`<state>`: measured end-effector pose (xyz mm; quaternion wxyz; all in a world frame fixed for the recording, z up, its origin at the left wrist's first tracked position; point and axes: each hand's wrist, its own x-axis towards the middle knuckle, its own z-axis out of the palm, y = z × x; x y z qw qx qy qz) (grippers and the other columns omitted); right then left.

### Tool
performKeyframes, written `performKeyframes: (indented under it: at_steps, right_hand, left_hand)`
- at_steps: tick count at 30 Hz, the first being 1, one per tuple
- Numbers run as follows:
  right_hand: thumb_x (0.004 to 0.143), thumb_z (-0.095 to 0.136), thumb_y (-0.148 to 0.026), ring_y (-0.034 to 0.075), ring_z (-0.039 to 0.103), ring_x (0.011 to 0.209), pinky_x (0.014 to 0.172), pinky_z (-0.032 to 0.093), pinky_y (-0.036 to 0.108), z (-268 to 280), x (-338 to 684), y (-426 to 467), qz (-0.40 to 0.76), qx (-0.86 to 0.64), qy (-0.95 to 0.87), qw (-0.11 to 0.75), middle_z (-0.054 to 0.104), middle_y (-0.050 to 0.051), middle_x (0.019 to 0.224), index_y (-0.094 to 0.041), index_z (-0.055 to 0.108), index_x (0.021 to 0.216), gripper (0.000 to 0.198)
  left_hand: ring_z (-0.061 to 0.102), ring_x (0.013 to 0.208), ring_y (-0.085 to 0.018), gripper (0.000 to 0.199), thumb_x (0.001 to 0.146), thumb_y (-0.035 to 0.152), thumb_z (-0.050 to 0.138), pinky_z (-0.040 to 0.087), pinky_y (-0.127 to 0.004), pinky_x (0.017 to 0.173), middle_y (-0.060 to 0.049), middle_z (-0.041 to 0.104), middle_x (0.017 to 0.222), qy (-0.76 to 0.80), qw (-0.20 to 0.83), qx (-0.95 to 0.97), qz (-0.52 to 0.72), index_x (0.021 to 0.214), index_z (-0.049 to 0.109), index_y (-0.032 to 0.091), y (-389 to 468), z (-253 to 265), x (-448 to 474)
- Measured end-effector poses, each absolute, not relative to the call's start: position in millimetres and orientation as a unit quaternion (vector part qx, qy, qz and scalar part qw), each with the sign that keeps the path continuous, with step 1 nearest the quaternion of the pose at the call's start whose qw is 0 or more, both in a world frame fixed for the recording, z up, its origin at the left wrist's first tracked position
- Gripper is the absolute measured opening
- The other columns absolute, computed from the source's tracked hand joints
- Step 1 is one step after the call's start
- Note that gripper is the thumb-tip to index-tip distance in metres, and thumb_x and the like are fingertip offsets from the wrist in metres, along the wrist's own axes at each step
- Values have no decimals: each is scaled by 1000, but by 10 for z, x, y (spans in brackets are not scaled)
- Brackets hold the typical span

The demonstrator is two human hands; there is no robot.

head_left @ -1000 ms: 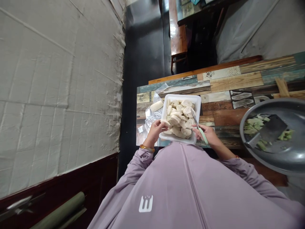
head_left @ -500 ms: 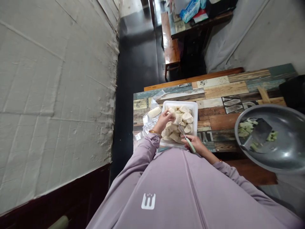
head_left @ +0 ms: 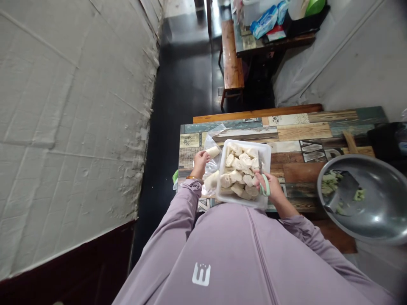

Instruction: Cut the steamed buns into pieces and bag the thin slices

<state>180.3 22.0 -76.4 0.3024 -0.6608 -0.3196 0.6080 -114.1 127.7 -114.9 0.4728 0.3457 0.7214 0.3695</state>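
Observation:
My left hand [head_left: 201,163] is at the left of the tray, its fingers closed on the near end of a pale cylindrical roll [head_left: 213,152]. That roll lies on a clear plastic bag [head_left: 208,167], with another pale roll [head_left: 211,181] nearer me. In my right hand [head_left: 269,186] is a pair of scissors [head_left: 265,185] with light green handles, blades pointing away over the tray's right side. The white rectangular tray [head_left: 267,154] is heaped with thick cut pieces [head_left: 235,176] of the same pale food.
A large metal bowl [head_left: 386,203] stands at the right, holding chopped green vegetable [head_left: 330,181] and a broad metal blade [head_left: 347,187]. The table [head_left: 299,171] has a patchwork wood pattern. Beyond it are a wooden bench [head_left: 232,63] and another table with packages. A pale wall [head_left: 79,106] runs along the left.
My left hand has moved left from the pieces in the tray to the pale roll on the bag. My right hand has swung the scissors to the tray's right side.

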Motion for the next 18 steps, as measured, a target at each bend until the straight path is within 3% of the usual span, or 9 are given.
performKeyframes:
  at_steps: [4, 8, 13, 18]
  right_hand:
    - [73, 72, -65, 19, 59, 51, 46, 47, 31, -675, 1747, 62, 612, -663, -313, 297, 70, 6, 70, -15, 65, 122, 71]
    - [69, 77, -61, 14, 53, 46, 43, 42, 28, -623, 1635, -31, 616, -675, -277, 297, 63, 1, 63, -14, 67, 118, 69]
    - [60, 84, -56, 12, 49, 42, 40, 37, 24, -520, 1519, -69, 622, -681, -249, 297, 58, -3, 56, -12, 69, 113, 71]
    - [61, 84, -53, 14, 50, 42, 41, 37, 26, -443, 1506, -93, 623, -680, -267, 279, 59, -2, 52, -19, 73, 102, 54]
  left_hand:
    - [63, 94, -23, 22, 84, 23, 56, 48, -36, 87, -12, 66, 95, 769, 380, 414, 305, 102, 64, 13, 1386, -1347, -1471]
    - [54, 117, -30, 27, 78, 16, 64, 39, -41, 104, -15, 64, 113, 760, 343, 508, 217, 105, 65, 15, 1468, -1494, -1527]
    - [49, 122, -32, 45, 68, 15, 75, 34, -42, 107, -14, 60, 122, 727, 338, 582, 136, 111, 63, 17, 1480, -1576, -1425]
    - [45, 127, -36, 52, 61, 12, 77, 33, -46, 107, -17, 57, 125, 727, 350, 575, 136, 110, 61, 17, 1540, -1593, -1347]
